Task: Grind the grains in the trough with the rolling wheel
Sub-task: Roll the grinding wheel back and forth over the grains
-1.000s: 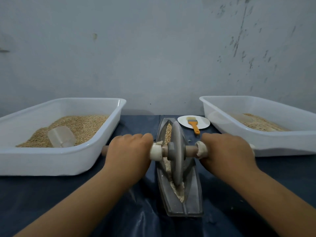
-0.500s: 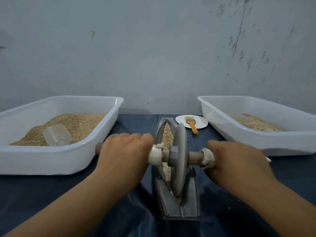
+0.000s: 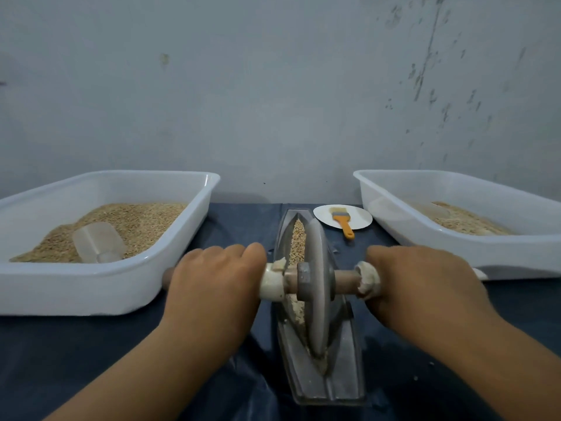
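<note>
rolling wheel (image 3: 315, 287) between left hand (image 3: 212, 287) and right hand (image 3: 425, 287).

Left hand (image 3: 212, 278) and right hand (image 3: 425, 278) knuckles up, fingers curled, forearms extended

We see only our two forearms and hands. Our left hand (image 3: 212, 287) and right hand (image 3: 425, 287) are bare: no gloves, no rings, no watch or bracelet at either wrist. Both forearms are uncovered along all of their visible length, from the wrists to the near edge of the view, so no sleeve or cuff shows. Our nails and fingertips are hidden from this angle.
</note>
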`<state>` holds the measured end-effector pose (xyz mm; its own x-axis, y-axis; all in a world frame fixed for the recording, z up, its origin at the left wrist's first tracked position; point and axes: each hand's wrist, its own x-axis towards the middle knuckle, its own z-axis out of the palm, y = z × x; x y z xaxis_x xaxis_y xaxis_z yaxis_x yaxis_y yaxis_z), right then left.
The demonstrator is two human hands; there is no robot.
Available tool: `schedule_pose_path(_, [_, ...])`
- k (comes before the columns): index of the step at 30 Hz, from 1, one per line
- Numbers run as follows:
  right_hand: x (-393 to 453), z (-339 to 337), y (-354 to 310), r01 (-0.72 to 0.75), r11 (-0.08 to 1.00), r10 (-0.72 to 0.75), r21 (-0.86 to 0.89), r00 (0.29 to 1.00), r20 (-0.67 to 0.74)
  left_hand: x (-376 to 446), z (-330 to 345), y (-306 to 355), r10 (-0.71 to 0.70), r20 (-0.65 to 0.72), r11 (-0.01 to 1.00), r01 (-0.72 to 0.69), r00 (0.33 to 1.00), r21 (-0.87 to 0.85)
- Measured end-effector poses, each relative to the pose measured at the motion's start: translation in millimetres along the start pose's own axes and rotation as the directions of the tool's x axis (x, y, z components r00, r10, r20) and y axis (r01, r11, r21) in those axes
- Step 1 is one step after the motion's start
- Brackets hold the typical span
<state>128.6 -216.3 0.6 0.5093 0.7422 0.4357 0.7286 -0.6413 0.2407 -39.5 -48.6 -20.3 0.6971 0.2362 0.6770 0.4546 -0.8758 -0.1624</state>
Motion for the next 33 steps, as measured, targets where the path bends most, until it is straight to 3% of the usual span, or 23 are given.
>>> schedule_pose_path(4, [11.7,6.6,1.0,-0.022,0.998,0.019,0.055,0.998,0.062,12.3,10.8,-5.8,-0.033,0.127,0.999,0.028,0.991,0.046])
schedule_pose_path(8, [64.0,33.7,-6.6,-0.030,0.996,0.025,0.085,0.998,0.059,43.9,47.5,-14.9,-0.145,0.129,0.983,0.128,0.981,0.134])
schedule_pose_path(12, [81.6,48.2,-6.5,-0.053,0.993,0.048,0.109,0.998,0.051,61.1,55.8,-16.3,-0.166,0.149,0.981,0.147,0.975,0.130])
schedule_pose_path(17, [38.0,31.8,-0.5,-0.047,0.989,0.031,0.139,0.993,0.114,41.8,23.8,-4.9,-0.066,0.128,0.988,0.047,0.990,0.146])
schedule_pose_path(20, [2.6,8.4,6.0,-0.036,0.991,0.016,0.127,0.988,0.154,21.4,-4.8,0.0,0.079,0.047,0.978,-0.087,0.996,0.190])
schedule_pose_path(22, [-12.8,-3.3,11.3,-0.032,0.997,0.023,0.064,0.991,0.133,13.2,-11.0,-6.4,0.141,-0.017,0.985,-0.139,0.990,0.102])
schedule_pose_path(24, [-15.6,-9.1,15.2,-0.031,0.999,0.028,0.023,0.994,0.105,10.7,-6.8,-13.3,0.159,0.015,0.986,-0.159,0.987,0.045])
schedule_pose_path(28, [14.5,9.1,13.8,-0.038,0.997,0.026,0.073,0.986,0.165,27.8,18.6,-23.8,0.061,0.141,0.996,-0.069,0.988,0.054])
schedule_pose_path(33, [87.2,54.1,12.2,-0.073,0.988,0.057,0.136,0.991,0.119,69.6,55.3,-32.1,-0.091,0.204,0.993,0.072,0.975,0.095])
